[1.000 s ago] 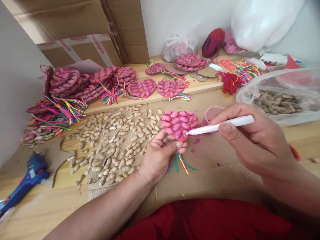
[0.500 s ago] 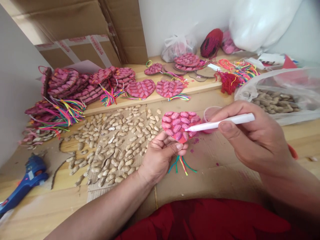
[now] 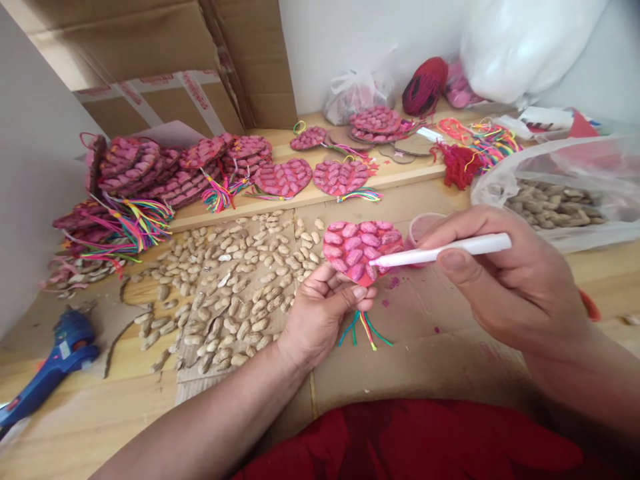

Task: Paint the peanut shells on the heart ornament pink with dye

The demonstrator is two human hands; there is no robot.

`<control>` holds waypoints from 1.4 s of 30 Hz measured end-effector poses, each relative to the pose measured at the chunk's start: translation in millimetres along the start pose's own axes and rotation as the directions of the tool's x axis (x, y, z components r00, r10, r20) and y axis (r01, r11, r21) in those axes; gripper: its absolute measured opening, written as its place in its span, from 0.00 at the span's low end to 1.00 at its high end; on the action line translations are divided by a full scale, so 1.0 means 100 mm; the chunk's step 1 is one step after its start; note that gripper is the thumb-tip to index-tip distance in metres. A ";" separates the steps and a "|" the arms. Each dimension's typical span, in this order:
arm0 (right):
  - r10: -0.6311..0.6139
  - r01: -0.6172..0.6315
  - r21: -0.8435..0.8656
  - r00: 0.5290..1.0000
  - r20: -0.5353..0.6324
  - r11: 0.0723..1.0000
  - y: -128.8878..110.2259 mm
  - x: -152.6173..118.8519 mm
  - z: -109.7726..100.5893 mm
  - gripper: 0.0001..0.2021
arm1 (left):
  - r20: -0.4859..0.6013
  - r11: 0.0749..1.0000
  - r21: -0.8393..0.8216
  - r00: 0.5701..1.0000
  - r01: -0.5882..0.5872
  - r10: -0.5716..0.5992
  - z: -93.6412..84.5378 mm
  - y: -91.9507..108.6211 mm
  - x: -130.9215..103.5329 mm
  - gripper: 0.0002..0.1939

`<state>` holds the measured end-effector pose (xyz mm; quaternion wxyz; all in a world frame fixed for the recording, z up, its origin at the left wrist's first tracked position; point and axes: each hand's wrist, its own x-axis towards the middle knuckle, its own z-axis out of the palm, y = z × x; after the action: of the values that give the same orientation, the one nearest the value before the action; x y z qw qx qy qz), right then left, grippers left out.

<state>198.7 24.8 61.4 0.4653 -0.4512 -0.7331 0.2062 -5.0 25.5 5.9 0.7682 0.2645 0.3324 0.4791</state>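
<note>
My left hand (image 3: pixel 327 303) grips the lower tip of a heart-shaped peanut ornament (image 3: pixel 354 243), thumb in front and fingers behind. Pink-coloured peanuts cover its red face, and a tassel of green, red and yellow cords (image 3: pixel 367 330) hangs below. My right hand (image 3: pixel 505 280) is closed round a white marker pen (image 3: pixel 445 251), held almost level. Its tip meets a peanut near the heart's lower right. Behind the pen and fingers stands a small pink plastic cup (image 3: pixel 419 230), partly hidden.
Loose peanuts (image 3: pixel 245 300) spread over cardboard on the left. A blue glue gun (image 3: pixel 60 360) lies at far left. Finished hearts (image 3: pixel 135 163) with tassels are piled at back left; two more (image 3: pixel 340 177) rest on a wooden board. A plastic bag of peanuts (image 3: pixel 550 203) sits at right.
The pen tip has shifted slightly down on the heart, to a peanut nearer its lower tip. My left hand keeps its hold with little movement.
</note>
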 end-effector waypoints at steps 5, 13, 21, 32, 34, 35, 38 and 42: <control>-0.028 0.028 -0.020 0.999 0.023 0.999 -0.01 0.00 0.00 0.05 | 0.000 1.000 -0.005 1.000 -0.007 0.007 -0.01 -0.01 0.01 0.17; -0.032 0.031 0.032 0.998 0.054 0.999 0.00 0.00 0.00 0.05 | -0.001 1.000 -0.013 1.000 0.002 -0.002 -0.02 0.00 0.02 0.17; -0.043 0.042 0.013 0.998 0.037 0.999 0.00 0.01 0.00 0.07 | -0.010 1.000 -0.006 1.000 0.012 -0.012 -0.01 0.01 0.01 0.17; -0.066 0.066 -0.014 0.998 0.021 0.998 -0.02 0.01 0.01 0.06 | 0.001 0.999 -0.041 1.000 0.003 -0.003 -0.02 0.03 0.01 0.18; -0.083 0.083 0.009 0.996 0.040 0.997 -0.02 0.01 0.01 0.06 | 0.003 0.999 -0.038 1.000 0.001 -0.001 -0.02 0.03 0.01 0.18; -0.090 0.089 0.025 0.994 0.053 0.996 -0.02 0.01 0.01 0.06 | 0.000 0.999 -0.036 1.000 0.003 -0.003 -0.02 0.03 0.01 0.18; -0.102 0.099 0.051 0.992 0.068 0.994 -0.03 0.01 0.00 0.06 | -0.017 0.999 -0.031 1.000 0.011 -0.011 -0.02 0.03 0.00 0.18; -0.069 0.069 0.021 0.997 0.028 0.997 -0.02 0.01 0.00 0.06 | -0.015 1.000 -0.024 1.000 0.020 -0.021 -0.01 0.03 0.01 0.19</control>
<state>197.1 24.3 63.2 0.4661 -0.4179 -0.7527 0.2039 -7.8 27.7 7.2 0.7735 0.2483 0.3353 0.4770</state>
